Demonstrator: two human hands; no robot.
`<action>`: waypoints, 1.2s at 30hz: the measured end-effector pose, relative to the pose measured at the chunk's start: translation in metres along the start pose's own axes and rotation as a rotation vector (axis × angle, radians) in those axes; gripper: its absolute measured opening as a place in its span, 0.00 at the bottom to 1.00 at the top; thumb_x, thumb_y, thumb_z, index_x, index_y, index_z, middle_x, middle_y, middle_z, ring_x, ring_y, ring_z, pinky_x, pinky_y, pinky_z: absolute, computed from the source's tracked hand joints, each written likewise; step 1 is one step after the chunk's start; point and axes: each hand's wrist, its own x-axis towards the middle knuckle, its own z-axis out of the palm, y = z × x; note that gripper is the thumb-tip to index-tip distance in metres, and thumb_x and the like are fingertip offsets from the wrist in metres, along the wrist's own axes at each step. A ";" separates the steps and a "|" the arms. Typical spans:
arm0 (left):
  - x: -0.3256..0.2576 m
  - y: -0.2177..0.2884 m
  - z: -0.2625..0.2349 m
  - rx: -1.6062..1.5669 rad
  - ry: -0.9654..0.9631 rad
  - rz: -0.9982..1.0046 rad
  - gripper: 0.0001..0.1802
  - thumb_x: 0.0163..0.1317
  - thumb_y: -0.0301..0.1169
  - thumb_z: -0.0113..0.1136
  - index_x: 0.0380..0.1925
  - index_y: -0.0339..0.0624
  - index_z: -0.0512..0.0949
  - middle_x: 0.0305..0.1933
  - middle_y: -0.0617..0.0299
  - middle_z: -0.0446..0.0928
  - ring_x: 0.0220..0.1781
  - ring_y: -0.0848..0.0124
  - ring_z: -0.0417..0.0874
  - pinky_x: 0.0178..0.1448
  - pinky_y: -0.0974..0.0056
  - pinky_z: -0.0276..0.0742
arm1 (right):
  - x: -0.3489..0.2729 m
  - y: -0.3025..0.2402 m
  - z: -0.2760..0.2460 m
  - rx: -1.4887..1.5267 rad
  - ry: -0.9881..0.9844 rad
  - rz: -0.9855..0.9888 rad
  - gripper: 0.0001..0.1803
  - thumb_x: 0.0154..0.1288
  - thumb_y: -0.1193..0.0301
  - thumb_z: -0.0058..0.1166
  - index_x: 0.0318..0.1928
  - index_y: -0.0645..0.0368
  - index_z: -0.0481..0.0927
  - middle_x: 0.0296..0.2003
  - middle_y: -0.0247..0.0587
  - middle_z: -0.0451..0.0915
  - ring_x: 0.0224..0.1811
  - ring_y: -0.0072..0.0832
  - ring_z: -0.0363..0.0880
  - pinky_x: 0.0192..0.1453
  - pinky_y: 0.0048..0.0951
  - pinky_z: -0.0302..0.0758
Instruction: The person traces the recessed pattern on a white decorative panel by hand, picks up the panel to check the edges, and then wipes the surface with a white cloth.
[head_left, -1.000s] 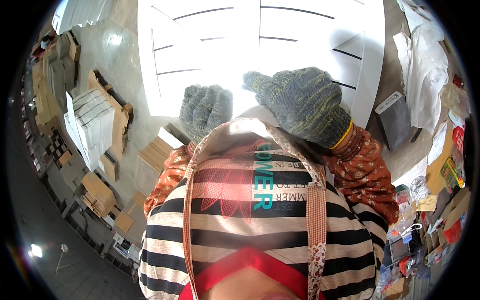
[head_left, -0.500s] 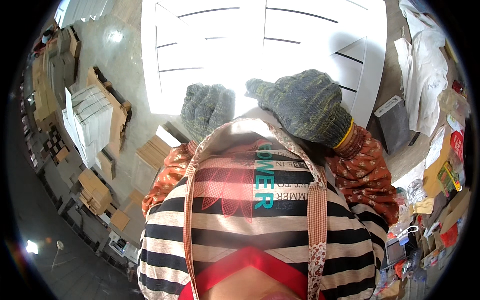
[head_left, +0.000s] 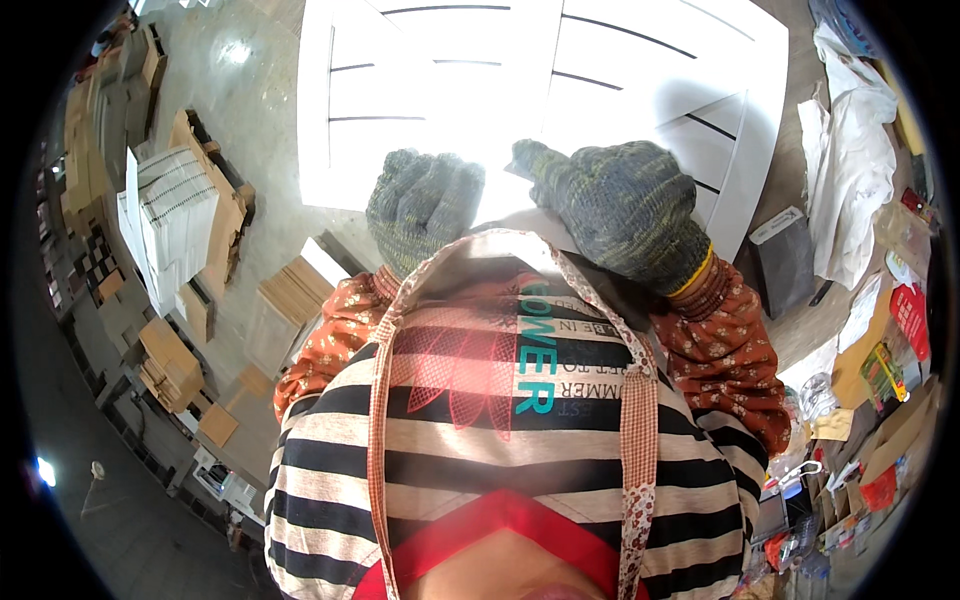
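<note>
A large white panel with narrow dark slots lies in front of me, its middle washed out by glare. My left hand, in a grey-green knitted glove, is closed at the near edge of the panel, fingers curled under. Over the same edge, further right, my right hand wears a matching glove with a yellow cuff edge. Its fingers are folded in, with the thumb side pointing left toward the other hand. Whatever either hand may hold is hidden by the gloves and the glare.
Stacked white boards on cardboard stand on the floor at left, near a pile of brown boards. A white cloth or plastic sheet and a dark grey flat piece lie at right, above a cluttered heap of packages.
The whole view has turned slightly, so the panel sits a little further right and higher. Both hands keep nearly the same closed poses by its near edge.
</note>
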 end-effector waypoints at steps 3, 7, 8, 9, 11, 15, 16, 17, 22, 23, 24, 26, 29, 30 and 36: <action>0.001 -0.008 0.007 0.056 0.223 0.130 0.21 0.58 0.41 0.63 0.51 0.46 0.80 0.56 0.55 0.77 0.58 0.56 0.78 0.58 0.51 0.76 | 0.005 0.015 0.017 -0.043 0.289 -0.170 0.26 0.65 0.61 0.56 0.62 0.55 0.73 0.42 0.41 0.78 0.40 0.33 0.76 0.44 0.36 0.73; 0.012 -0.009 0.009 0.077 0.504 0.291 0.21 0.57 0.40 0.65 0.51 0.47 0.80 0.57 0.55 0.77 0.58 0.56 0.78 0.59 0.51 0.76 | 0.004 0.010 0.003 -0.240 0.725 -0.460 0.25 0.60 0.65 0.62 0.58 0.54 0.78 0.34 0.41 0.83 0.29 0.32 0.81 0.30 0.34 0.76; 0.016 -0.009 0.005 0.045 0.572 0.345 0.21 0.57 0.39 0.65 0.51 0.47 0.80 0.57 0.56 0.77 0.58 0.56 0.78 0.59 0.51 0.76 | 0.001 0.002 -0.004 -0.252 0.757 -0.422 0.24 0.59 0.66 0.62 0.58 0.55 0.78 0.35 0.42 0.84 0.29 0.32 0.82 0.30 0.33 0.76; 0.026 -0.002 -0.006 0.008 0.636 0.411 0.21 0.57 0.39 0.66 0.51 0.47 0.80 0.57 0.56 0.77 0.59 0.56 0.78 0.59 0.51 0.76 | -0.002 -0.006 -0.012 -0.266 0.789 -0.383 0.24 0.59 0.68 0.63 0.57 0.56 0.79 0.37 0.43 0.84 0.29 0.31 0.82 0.30 0.32 0.77; 0.043 -0.004 -0.024 -0.133 0.691 0.510 0.20 0.58 0.38 0.64 0.50 0.46 0.80 0.55 0.55 0.78 0.58 0.56 0.78 0.59 0.52 0.76 | -0.020 -0.026 -0.012 -0.205 0.717 -0.043 0.22 0.58 0.71 0.64 0.55 0.58 0.80 0.39 0.45 0.85 0.29 0.31 0.82 0.30 0.31 0.77; 0.069 -0.025 -0.058 -0.177 0.762 0.430 0.14 0.59 0.33 0.59 0.45 0.43 0.80 0.43 0.57 0.81 0.50 0.59 0.80 0.55 0.55 0.77 | -0.025 -0.030 0.017 -0.057 0.753 -0.205 0.24 0.57 0.68 0.66 0.54 0.64 0.80 0.38 0.51 0.85 0.31 0.35 0.86 0.36 0.31 0.81; 0.073 -0.021 -0.068 -0.083 0.774 0.334 0.13 0.59 0.33 0.60 0.44 0.42 0.80 0.41 0.57 0.81 0.48 0.60 0.81 0.54 0.55 0.77 | -0.028 -0.040 0.020 0.048 0.723 -0.151 0.26 0.57 0.66 0.68 0.54 0.65 0.80 0.39 0.53 0.85 0.34 0.36 0.87 0.39 0.32 0.82; 0.079 -0.019 -0.074 0.008 0.783 0.236 0.13 0.59 0.33 0.60 0.42 0.41 0.79 0.39 0.57 0.80 0.45 0.60 0.81 0.53 0.55 0.77 | -0.028 -0.053 0.025 0.083 0.746 -0.121 0.26 0.57 0.65 0.68 0.54 0.66 0.80 0.40 0.52 0.85 0.39 0.37 0.87 0.41 0.33 0.82; 0.109 -0.057 -0.056 -0.209 1.111 0.017 0.23 0.56 0.38 0.68 0.48 0.37 0.77 0.52 0.51 0.75 0.60 0.56 0.72 0.66 0.49 0.66 | -0.016 -0.057 0.051 0.408 0.565 -0.120 0.28 0.65 0.65 0.61 0.62 0.64 0.72 0.54 0.51 0.78 0.55 0.33 0.78 0.57 0.32 0.76; 0.110 -0.059 -0.062 -0.091 1.030 -0.012 0.25 0.56 0.38 0.69 0.51 0.39 0.77 0.56 0.51 0.74 0.62 0.56 0.71 0.68 0.48 0.64 | -0.018 -0.058 0.053 0.462 0.458 -0.099 0.30 0.67 0.64 0.59 0.65 0.63 0.68 0.60 0.50 0.74 0.62 0.33 0.74 0.63 0.32 0.73; 0.113 -0.057 -0.071 0.020 0.952 -0.037 0.26 0.56 0.39 0.69 0.54 0.41 0.77 0.59 0.51 0.73 0.64 0.56 0.71 0.70 0.47 0.63 | -0.013 -0.061 0.053 0.600 0.409 -0.089 0.30 0.67 0.66 0.58 0.67 0.63 0.66 0.62 0.52 0.71 0.64 0.32 0.71 0.64 0.31 0.71; 0.127 -0.062 -0.080 0.248 0.948 0.041 0.26 0.57 0.46 0.64 0.49 0.39 0.76 0.51 0.51 0.73 0.59 0.55 0.70 0.69 0.44 0.59 | -0.009 -0.065 0.058 0.762 0.412 -0.122 0.30 0.68 0.70 0.57 0.67 0.64 0.65 0.63 0.53 0.70 0.65 0.31 0.70 0.66 0.30 0.70; 0.121 -0.020 -0.104 0.470 0.856 0.225 0.22 0.59 0.49 0.59 0.40 0.41 0.76 0.43 0.56 0.70 0.49 0.59 0.70 0.59 0.47 0.62 | -0.008 -0.079 0.042 0.532 0.562 -0.121 0.24 0.66 0.73 0.58 0.61 0.68 0.72 0.51 0.50 0.80 0.52 0.29 0.80 0.55 0.28 0.77; 0.119 -0.012 -0.105 0.508 0.789 0.340 0.21 0.59 0.49 0.58 0.39 0.42 0.75 0.42 0.57 0.69 0.47 0.60 0.69 0.57 0.49 0.63 | -0.006 -0.076 0.047 0.602 0.632 -0.123 0.23 0.65 0.73 0.59 0.59 0.68 0.74 0.49 0.49 0.81 0.49 0.27 0.81 0.52 0.27 0.78; 0.054 0.013 -0.065 0.869 0.305 0.581 0.27 0.65 0.49 0.49 0.59 0.47 0.65 0.60 0.56 0.65 0.66 0.62 0.61 0.72 0.47 0.51 | -0.022 -0.063 0.029 0.963 1.090 -0.080 0.23 0.66 0.81 0.55 0.61 0.72 0.71 0.50 0.49 0.80 0.48 0.24 0.81 0.47 0.21 0.80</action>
